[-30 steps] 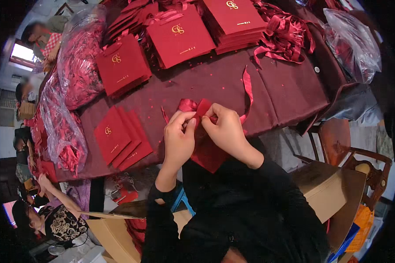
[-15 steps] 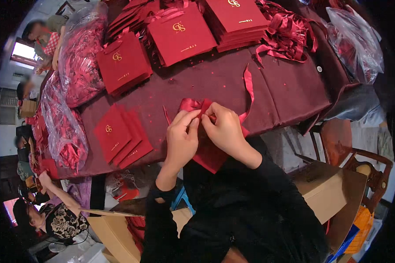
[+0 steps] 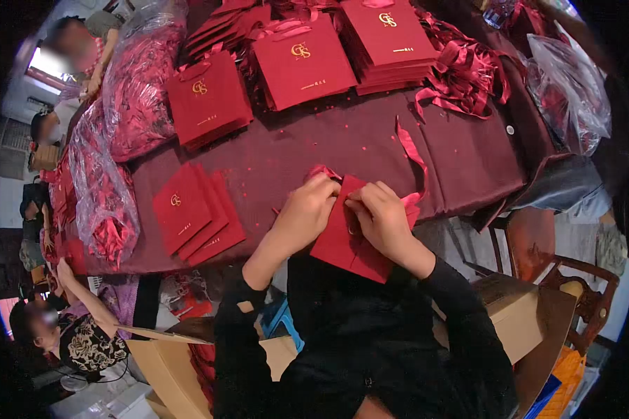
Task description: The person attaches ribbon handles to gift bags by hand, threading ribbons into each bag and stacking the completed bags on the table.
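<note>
A small red paper gift bag (image 3: 339, 246) is between my hands at the table's near edge, its gold logo partly covered. My left hand (image 3: 306, 213) pinches the upper left edge of the bag, next to a bunched bit of red ribbon (image 3: 320, 170). At the upper right, my right hand (image 3: 386, 222) has its fingers closed on the bag's top edge; the fingertips are partly hidden. From behind this hand, a loose red ribbon tail (image 3: 418, 157) runs up across the cloth.
Several flat red bags (image 3: 189, 213) lie fanned to the left. Stacks of ribboned bags (image 3: 304, 63) line the back, beside a ribbon pile (image 3: 465, 70). Plastic sacks of ribbons (image 3: 140, 91) stand at left. Cardboard boxes (image 3: 521, 314) flank me. A co-worker (image 3: 91, 335) sits at lower left.
The bag has turned and shifted slightly right, so more of its front shows. Both hands have moved right and a little down with it, still gripping. The view has tilted slightly.
</note>
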### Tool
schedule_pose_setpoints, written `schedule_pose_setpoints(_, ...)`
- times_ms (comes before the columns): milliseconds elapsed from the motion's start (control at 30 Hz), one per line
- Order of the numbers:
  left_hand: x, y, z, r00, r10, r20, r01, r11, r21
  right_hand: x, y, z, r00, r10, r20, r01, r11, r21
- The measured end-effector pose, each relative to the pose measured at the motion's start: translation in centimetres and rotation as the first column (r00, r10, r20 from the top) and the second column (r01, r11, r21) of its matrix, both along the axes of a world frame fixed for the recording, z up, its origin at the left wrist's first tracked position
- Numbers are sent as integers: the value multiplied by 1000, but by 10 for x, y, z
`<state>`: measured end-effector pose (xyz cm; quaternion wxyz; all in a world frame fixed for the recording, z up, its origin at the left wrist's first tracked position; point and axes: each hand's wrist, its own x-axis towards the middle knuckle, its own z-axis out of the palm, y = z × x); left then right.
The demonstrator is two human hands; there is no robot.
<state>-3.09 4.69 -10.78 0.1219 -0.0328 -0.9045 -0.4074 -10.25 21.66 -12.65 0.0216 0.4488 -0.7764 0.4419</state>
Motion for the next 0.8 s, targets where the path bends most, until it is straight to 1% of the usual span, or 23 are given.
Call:
schedule_pose_setpoints(33,0,1,2,999,-10,-40,8,998,-61,0,0,1,1000,-1,28,1,1000,-7)
schedule_pose_setpoints(67,-1,0,3,999,-11,-40,9,998,-62,-1,0,1,1000,-2,28,2,1000,-8)
schedule_pose_setpoints(133,-3,-5,6,998,-34,-43,31,997,-74,-4,0,-1,998,-27,55,31,997,-73)
schedule_pose_setpoints(267,-7,-15,9,1000,-25,12,26,998,-56,-9,0,2,998,20,53,-18,999,-40)
schedule_pose_setpoints(333,-10,-19,3,1000,-24,-18,22,998,-61,-8,-3,-1,999,34,-7,-34,999,-11)
schedule_pose_setpoints(367,-11,-22,2,999,-16,-47,13,998,-65,-7,-4,0,1000,30,-6,-30,999,-13)
schedule_pose_setpoints(400,-10,-26,6,994,94,52,-97,994,50,-5,-6,1,998,3,-58,-3,1000,-2)
schedule_pose_setpoints(433,-8,-33,9,968,189,163,-214,965,150,-3,-6,2,994,-25,-109,26,1000,7)
schedule_pose_setpoints(467,-7,-44,9,969,217,115,-230,967,111,-1,-7,-1,994,-34,-108,34,999,0)
schedule_pose_setpoints(500,-9,-48,11,971,212,113,-224,969,105,-1,-8,-6,983,-40,-180,48,998,39)
schedule_pose_setpoints(533,-9,-49,12,982,185,27,-186,983,11,-1,-9,-9,967,-40,-251,62,995,81)
schedule_pose_setpoints(567,-9,-51,13,987,151,-55,-156,984,-84,0,-9,-11,967,-40,-251,62,995,80)
schedule_pose_setpoints(600,-11,-56,13,987,153,-57,-158,984,-85,1,-9,-11,956,-53,-289,81,993,85)
schedule_pose_setpoints(667,-23,-72,10,970,218,-103,-235,951,-201,2,-8,-14,942,-61,-329,96,991,91)
schedule_pose_setpoints(700,-25,-79,10,973,223,-51,-229,959,-165,2,-7,-16,943,-19,-332,69,988,138)
schedule_pose_setpoints(733,-27,-81,9,973,222,-55,-229,959,-166,1,-6,-17,943,20,-333,44,982,184)
schedule_pose_setpoints(800,-29,-82,6,978,199,-62,-208,943,-259,2,-5,-13,945,26,-327,46,977,209)
